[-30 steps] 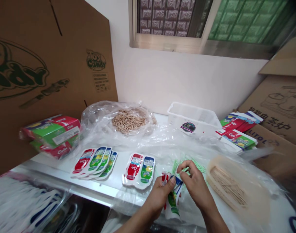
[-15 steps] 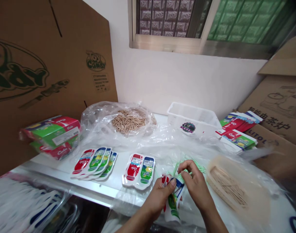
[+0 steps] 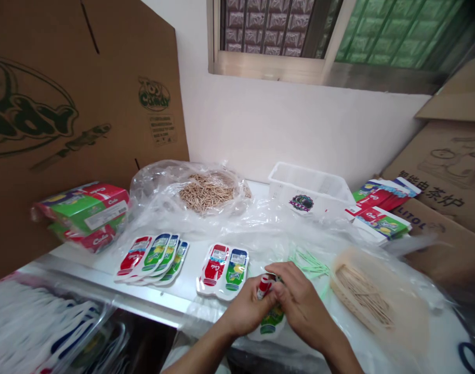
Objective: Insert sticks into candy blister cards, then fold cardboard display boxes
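A bottle-printed candy packet (image 3: 272,323), with red and green halves, is bent between my hands near the table's front edge. My left hand (image 3: 246,307) is closed on its left side, and a rolled-looking red part shows above the thumb. My right hand (image 3: 300,306) closes over the packet's top and right side, its fingertips close to the left thumb. Whether a thin stick is in those fingers is hidden. Just left lies a pile of flat packets (image 3: 223,274) with red cola and green lemon prints. Light green sticks (image 3: 309,263) lie loose behind my right hand.
Fanned packets (image 3: 159,262) lie further left, near shrink-wrapped boxes (image 3: 91,213). Brown sticks (image 3: 206,195) fill a clear bag at the back. A white basket (image 3: 319,189) stands by the wall. At right are a tub of pale sticks (image 3: 364,293), printed cartons (image 3: 383,221) and cardboard boxes.
My right hand has come down and left from beside the green sticks onto the packet. The packet is now more folded and more covered by both hands.
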Action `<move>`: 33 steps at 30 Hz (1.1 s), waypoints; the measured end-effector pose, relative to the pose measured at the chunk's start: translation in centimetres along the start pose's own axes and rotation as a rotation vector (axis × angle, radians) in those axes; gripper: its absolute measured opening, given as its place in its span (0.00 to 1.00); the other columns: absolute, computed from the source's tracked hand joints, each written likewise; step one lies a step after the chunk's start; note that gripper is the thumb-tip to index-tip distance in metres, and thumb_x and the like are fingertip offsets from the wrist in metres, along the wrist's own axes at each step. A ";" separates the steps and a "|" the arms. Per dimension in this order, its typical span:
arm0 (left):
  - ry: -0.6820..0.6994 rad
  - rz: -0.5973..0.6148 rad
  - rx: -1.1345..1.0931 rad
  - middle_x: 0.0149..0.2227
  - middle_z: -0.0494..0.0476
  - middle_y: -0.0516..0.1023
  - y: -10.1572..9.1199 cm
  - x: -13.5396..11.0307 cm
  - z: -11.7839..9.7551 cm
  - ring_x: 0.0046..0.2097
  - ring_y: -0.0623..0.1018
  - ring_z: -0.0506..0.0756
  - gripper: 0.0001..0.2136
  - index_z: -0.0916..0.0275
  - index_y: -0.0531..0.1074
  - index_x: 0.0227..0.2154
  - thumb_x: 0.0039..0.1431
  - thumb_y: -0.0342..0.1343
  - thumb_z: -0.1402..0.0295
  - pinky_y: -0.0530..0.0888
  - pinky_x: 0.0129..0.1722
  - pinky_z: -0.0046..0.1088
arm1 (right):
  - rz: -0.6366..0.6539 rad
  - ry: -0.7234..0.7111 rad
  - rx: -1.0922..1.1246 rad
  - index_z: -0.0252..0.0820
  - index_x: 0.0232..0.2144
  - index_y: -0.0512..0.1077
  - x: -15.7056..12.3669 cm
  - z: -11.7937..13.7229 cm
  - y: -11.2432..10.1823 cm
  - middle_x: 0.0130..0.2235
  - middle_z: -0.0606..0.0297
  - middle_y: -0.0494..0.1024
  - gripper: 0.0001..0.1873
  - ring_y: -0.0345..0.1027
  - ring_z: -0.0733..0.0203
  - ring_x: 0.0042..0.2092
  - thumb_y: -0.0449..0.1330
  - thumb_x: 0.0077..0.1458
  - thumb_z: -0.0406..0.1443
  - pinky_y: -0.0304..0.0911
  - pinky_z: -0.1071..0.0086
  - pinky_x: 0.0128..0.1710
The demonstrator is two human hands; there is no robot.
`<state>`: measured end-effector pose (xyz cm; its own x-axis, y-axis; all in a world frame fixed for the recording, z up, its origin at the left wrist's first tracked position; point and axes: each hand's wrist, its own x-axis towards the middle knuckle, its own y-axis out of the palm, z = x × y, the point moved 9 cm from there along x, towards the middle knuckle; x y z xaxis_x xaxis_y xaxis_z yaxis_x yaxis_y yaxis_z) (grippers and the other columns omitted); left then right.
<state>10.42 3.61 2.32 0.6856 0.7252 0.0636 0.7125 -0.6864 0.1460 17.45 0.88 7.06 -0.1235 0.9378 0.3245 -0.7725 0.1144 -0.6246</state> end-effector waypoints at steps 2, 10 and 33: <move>-0.019 -0.025 0.024 0.30 0.53 0.69 -0.4 -0.2 0.2 0.35 0.68 0.52 0.12 0.66 0.70 0.31 0.55 0.56 0.60 0.66 0.37 0.26 | -0.004 -0.001 -0.079 0.47 0.53 0.63 -0.1 0.0 0.3 0.51 0.59 0.68 0.19 0.59 0.55 0.53 0.48 0.62 0.42 0.54 0.59 0.55; -0.166 -0.273 0.104 0.30 0.55 0.75 -5.9 -1.3 0.4 0.35 0.74 0.56 0.11 0.65 0.72 0.32 0.49 0.60 0.62 0.70 0.37 0.30 | -0.030 0.473 -0.341 0.44 0.45 0.68 -4.2 -12.6 -12.1 0.42 0.61 0.76 0.18 0.69 0.57 0.40 0.47 0.59 0.45 0.63 0.66 0.40; -0.233 -0.287 -0.005 0.26 0.57 0.77 -2.3 1.4 0.6 0.32 0.77 0.57 0.15 0.66 0.75 0.27 0.48 0.60 0.55 0.72 0.33 0.31 | 0.306 0.595 -0.766 0.35 0.33 0.70 -9.1 -24.2 -13.3 0.40 0.45 0.73 0.14 0.64 0.44 0.45 0.46 0.57 0.35 0.51 0.54 0.45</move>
<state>9.87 6.16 1.52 0.4740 0.8558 -0.2073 0.8804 -0.4560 0.1305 43.87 -1.29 -4.79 0.2422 0.9492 -0.2008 -0.1275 -0.1740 -0.9765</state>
